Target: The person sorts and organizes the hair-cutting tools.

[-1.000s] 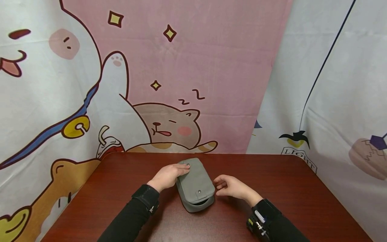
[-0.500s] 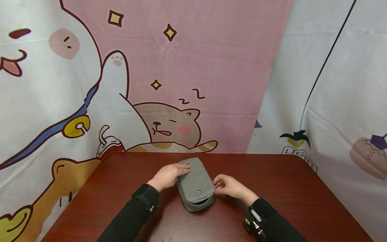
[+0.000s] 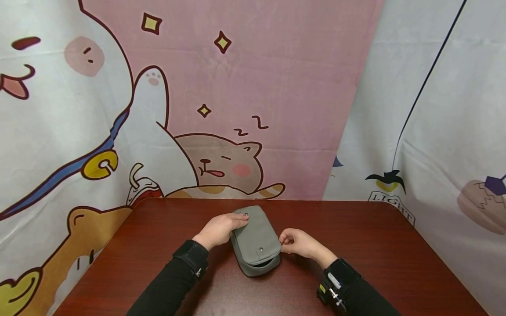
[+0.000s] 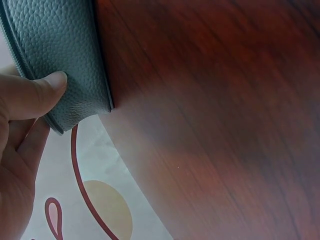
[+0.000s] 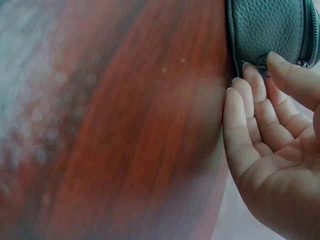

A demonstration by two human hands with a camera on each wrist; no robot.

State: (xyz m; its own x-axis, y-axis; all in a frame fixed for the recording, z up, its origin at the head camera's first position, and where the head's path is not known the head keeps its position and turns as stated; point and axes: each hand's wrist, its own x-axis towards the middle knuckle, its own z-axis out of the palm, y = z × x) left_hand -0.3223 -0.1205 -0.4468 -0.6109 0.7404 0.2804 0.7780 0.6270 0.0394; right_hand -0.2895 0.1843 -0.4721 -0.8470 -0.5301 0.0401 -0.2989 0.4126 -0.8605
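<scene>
Cartoon-printed cloth (image 3: 276, 70) hangs behind the desk (image 3: 356, 254), where the grey pouch (image 3: 256, 240) lies clasped by the left grip (image 3: 218, 229); the right grip (image 3: 303, 245), looser a second ago, now pinches the zipper pull (image 5: 261, 65); work there seems under way

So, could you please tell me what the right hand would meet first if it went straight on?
The case, most likely: the right hand points at its side, apparently touching, though depth is unclear.
</scene>
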